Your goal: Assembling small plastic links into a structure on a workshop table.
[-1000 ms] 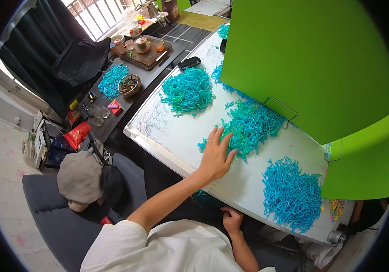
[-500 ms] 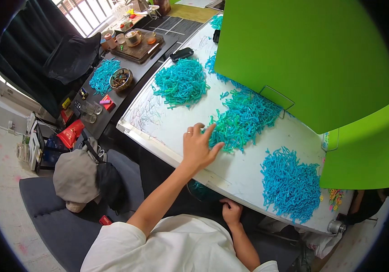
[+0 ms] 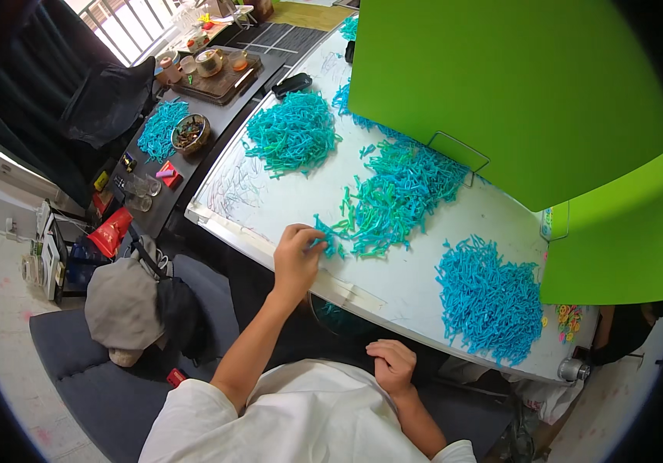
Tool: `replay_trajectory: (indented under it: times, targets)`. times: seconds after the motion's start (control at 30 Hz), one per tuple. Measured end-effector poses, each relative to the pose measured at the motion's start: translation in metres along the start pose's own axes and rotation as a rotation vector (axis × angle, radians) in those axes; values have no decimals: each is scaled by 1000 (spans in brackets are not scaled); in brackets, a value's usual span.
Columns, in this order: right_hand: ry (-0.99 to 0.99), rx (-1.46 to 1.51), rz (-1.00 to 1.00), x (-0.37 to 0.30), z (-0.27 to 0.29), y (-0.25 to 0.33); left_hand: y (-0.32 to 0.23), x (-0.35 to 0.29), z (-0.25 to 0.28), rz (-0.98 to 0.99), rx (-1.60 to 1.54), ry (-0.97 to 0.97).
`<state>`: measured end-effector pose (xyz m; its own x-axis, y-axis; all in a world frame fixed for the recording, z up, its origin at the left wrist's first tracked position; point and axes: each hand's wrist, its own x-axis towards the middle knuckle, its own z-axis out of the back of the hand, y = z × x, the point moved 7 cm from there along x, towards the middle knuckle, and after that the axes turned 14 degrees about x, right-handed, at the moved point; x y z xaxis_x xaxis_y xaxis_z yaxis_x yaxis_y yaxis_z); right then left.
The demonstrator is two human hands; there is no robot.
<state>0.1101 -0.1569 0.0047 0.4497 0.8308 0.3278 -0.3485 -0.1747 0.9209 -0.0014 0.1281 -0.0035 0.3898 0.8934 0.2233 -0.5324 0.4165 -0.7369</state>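
Loose teal-blue paper shreds (image 3: pixel 393 197) heaped mid-table (image 3: pixel 262 208)

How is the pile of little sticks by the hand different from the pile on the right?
The middle pile mixes teal-green and blue; the right pile is plain blue. The middle pile sprawls loosely with the left hand at its edge; the right pile sits compact and untouched. Both lie on the white table.

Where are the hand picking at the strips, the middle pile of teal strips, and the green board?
left hand (image 3: pixel 297 248), head view, on the back of the hand.
middle pile of teal strips (image 3: pixel 393 197), head view, on the pile's centre.
green board (image 3: pixel 517 92), head view, on its flat face.
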Motion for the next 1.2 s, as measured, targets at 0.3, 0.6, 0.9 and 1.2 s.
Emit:
replay_trajectory:
  times: [0.3,0.6,0.9,1.2]
  targets:
    - [-91,-122,53,78,-11,17,13,5,25,-5,91,-84]
    - [64,-295,-31,128,-68,-6,7,-5,30,-226,232,56]
    - [48,-426,7,129,-80,-17,22,-8,28,-97,-12,-24]
    - [23,-318,-51,124,-62,-20,14,-5,55,-88,330,-114]
